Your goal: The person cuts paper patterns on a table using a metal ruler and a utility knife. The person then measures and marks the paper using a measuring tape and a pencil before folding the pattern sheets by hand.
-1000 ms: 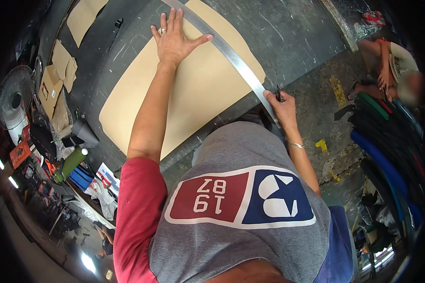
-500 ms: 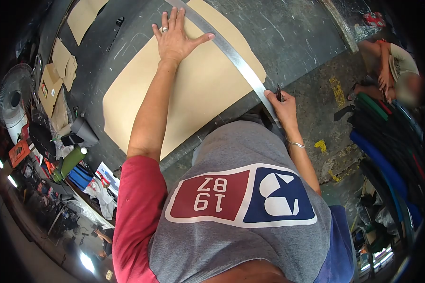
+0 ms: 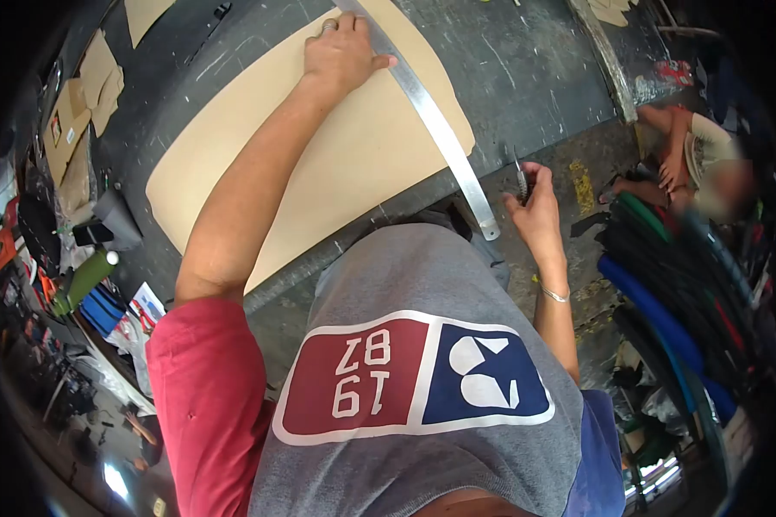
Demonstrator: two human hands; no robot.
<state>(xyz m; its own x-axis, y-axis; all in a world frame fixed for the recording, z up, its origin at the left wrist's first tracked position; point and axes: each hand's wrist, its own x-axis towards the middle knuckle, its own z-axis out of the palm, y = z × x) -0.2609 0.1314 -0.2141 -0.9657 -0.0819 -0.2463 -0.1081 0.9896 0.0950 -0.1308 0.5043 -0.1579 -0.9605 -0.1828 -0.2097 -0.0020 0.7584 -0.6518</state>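
Observation:
A large tan sheet (image 3: 319,146) with rounded corners lies on the dark, scratched table (image 3: 526,77). A long metal ruler (image 3: 437,125) crosses its right part, and its near end sticks out past the table edge. My left hand (image 3: 343,52) rests on the sheet at the ruler's far part, fingers bent and thumb on the metal. To the right of the ruler's near end, apart from it, my right hand (image 3: 536,207) holds a slim, pointed tool (image 3: 521,177) upright between thumb and fingers.
At the left are a cardboard box (image 3: 65,129), paper scraps (image 3: 102,82) and a green bottle (image 3: 86,280). A seated co-worker (image 3: 694,155) is at the right, behind a pile of dark and blue rolls (image 3: 664,302). A raised strip (image 3: 603,60) borders the table's right side.
My right hand has let go of the ruler's near end and moved right with the tool. My left hand's fingers, earlier spread, are now bent. The view has shifted slightly.

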